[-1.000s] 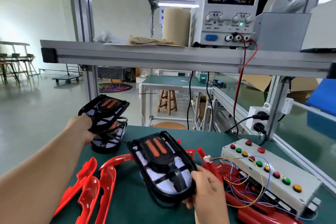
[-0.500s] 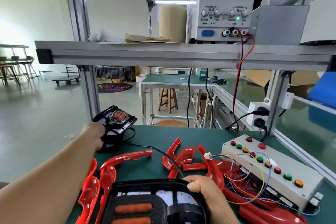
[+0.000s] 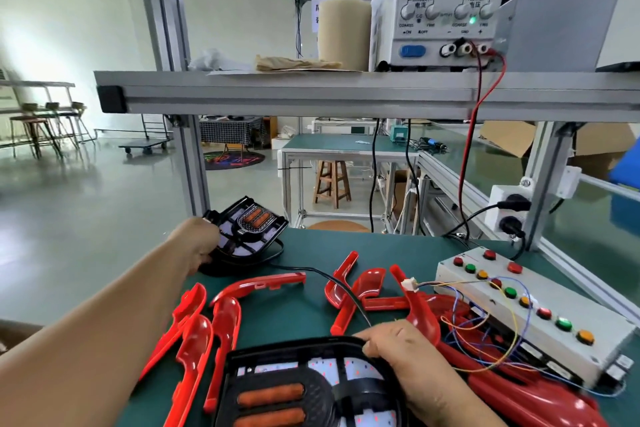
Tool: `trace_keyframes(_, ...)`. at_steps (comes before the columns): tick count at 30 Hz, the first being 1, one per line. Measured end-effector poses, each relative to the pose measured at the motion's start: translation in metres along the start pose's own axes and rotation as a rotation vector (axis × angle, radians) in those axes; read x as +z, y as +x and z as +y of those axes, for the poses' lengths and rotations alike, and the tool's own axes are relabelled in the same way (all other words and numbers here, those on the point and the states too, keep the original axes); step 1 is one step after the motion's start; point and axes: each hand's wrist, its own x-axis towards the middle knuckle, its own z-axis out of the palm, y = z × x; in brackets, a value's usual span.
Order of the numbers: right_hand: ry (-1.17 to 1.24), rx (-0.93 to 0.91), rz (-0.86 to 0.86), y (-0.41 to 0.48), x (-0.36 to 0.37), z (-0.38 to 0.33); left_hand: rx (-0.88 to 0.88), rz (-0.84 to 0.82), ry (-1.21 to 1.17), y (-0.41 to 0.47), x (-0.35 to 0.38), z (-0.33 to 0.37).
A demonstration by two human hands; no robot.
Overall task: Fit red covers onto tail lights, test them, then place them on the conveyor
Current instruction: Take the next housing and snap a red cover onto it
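A black tail light with two orange strips lies flat at the table's near edge, and my right hand grips its right rim. A black cable runs from it across the table. My left hand rests against a second black tail light, tilted on a small stack at the far left of the green table. Several red covers lie between the two lights, with more red covers near the middle.
A white test box with coloured buttons and loose wires sits on the right, over more red parts. A white connector hangs from its wires. A power supply stands on the shelf above. Aluminium posts frame the bench.
My right hand brought its tail light down flat to the table's near edge. My left hand lowered the other tail light onto the stack at the far left and stays on it.
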Motion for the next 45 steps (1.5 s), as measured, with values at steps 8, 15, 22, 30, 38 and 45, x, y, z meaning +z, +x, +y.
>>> trace_keyframes(8,0.181,-0.026,0.019,-0.007,-0.007,0.005,0.122,-0.34,0.497,-0.089,-0.104,-0.034)
trace_keyframes(15,0.195,-0.016,0.026,-0.005,-0.011,0.009,0.072,-0.671,1.223,-0.154,-0.146,-0.105)
trace_keyframes(22,0.196,-0.016,0.038,-0.006,-0.011,0.008,0.195,-0.355,1.133,-0.159,-0.091,-0.109)
trace_keyframes(30,0.137,-0.045,0.05,-0.013,-0.011,0.004,0.328,-0.169,1.07,-0.126,-0.015,-0.097)
trace_keyframes(38,-0.283,-0.02,0.088,-0.014,-0.018,0.001,0.465,-0.192,0.899,-0.116,-0.036,-0.09)
trace_keyframes(45,-0.335,-0.052,0.068,-0.013,-0.009,0.004,0.555,-0.13,0.842,-0.111,-0.054,-0.106)
